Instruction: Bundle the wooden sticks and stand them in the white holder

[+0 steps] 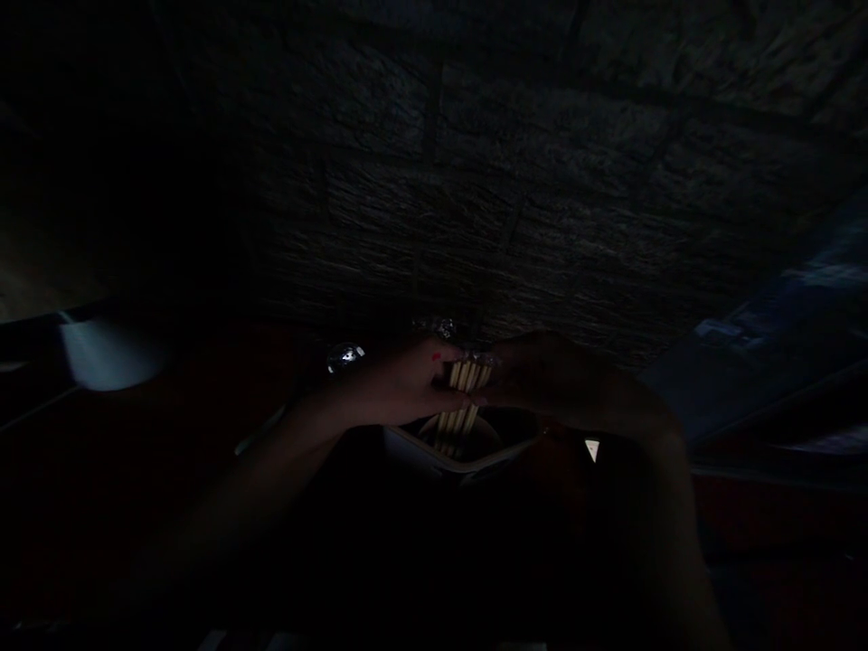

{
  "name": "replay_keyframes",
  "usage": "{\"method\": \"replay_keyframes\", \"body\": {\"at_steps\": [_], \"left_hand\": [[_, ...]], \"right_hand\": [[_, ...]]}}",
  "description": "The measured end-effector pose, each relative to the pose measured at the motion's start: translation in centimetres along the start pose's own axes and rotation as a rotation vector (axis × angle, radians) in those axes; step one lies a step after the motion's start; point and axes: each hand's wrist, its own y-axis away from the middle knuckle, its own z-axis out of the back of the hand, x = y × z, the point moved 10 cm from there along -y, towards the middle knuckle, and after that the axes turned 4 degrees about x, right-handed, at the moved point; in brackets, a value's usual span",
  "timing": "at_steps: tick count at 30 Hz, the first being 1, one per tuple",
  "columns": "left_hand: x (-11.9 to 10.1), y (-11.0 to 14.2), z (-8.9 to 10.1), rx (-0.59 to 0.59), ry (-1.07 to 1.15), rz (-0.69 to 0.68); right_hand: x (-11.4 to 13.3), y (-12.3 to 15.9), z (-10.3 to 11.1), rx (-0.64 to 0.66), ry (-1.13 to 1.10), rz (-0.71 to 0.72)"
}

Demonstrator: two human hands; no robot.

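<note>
The scene is very dark. My left hand (400, 384) and my right hand (549, 375) meet at the middle of the view, both closed around a bundle of thin pale sticks (462, 398). The sticks stand upright with their lower ends inside a round opening of a pale container (434, 457) just below my hands. Red polish shows on a nail of my left hand.
A rough stone or brick wall (475, 181) fills the background. A pale rounded object (108, 353) sits at the left. Two small shiny objects (345, 355) glint behind my left hand. Bluish material (779, 344) lies at the right.
</note>
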Motion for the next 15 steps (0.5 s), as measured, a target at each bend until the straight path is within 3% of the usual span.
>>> {"method": "replay_keyframes", "body": {"at_steps": [6, 15], "left_hand": [[0.9, 0.5, 0.4, 0.010, 0.031, 0.137], [0.4, 0.9, 1.5, -0.121, 0.059, 0.097]], "right_hand": [[0.2, 0.4, 0.2, 0.017, -0.044, 0.012], [0.1, 0.8, 0.3, 0.040, -0.068, 0.032]]}}
